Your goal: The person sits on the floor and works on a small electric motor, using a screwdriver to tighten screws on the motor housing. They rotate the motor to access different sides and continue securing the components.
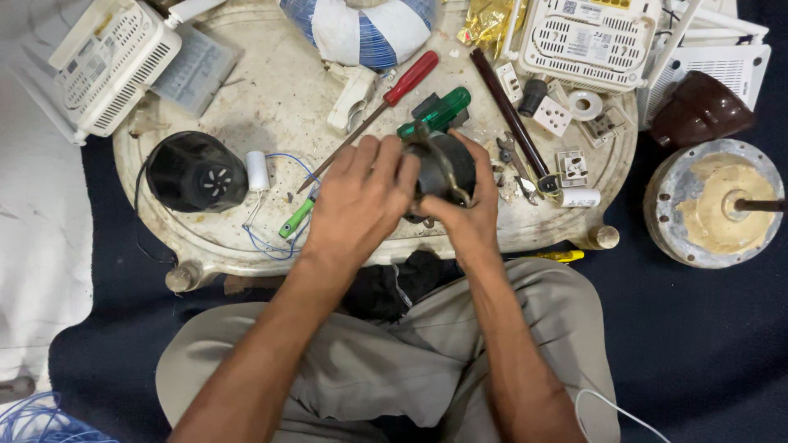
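- Both hands meet over the near edge of the round, worn cream surface [271, 98], right in front of the seated person's lap.
- Between them sits a dark, rounded motor-like part with a bent brass-coloured metal bracket [443, 168] across its face, lifted just above the surface.
- The left hand [361, 201] wraps over the part's left side, fingers curled down onto it, so its grip is pressed closed around the dark body.
- The right hand [472, 209] cups the part from the right and below, thumb and fingers pinching the rim beside the bracket.
- Just behind the part lies a green-handled screwdriver [439, 111], and beside that a red-handled screwdriver [394, 90] runs diagonally, its shaft pointing toward the left hand.
- To the left, well apart from the hands, a black round fan-like housing [197, 172] stands on the surface, with a small white cylinder and thin blue wires [261, 176] just beside it.
- A small green-handled tool [297, 217] lies near the left wrist.
- To the right of the hands: a long dark brown rod [509, 115], grey pliers [517, 168] and several white switch and socket pieces [570, 164].
- White vented plastic boxes [115, 61] sit at the far left and far right corners.
- Off the surface, on the dark blue floor covering, a round metal disc caked with tan residue [714, 205] rests at the right.
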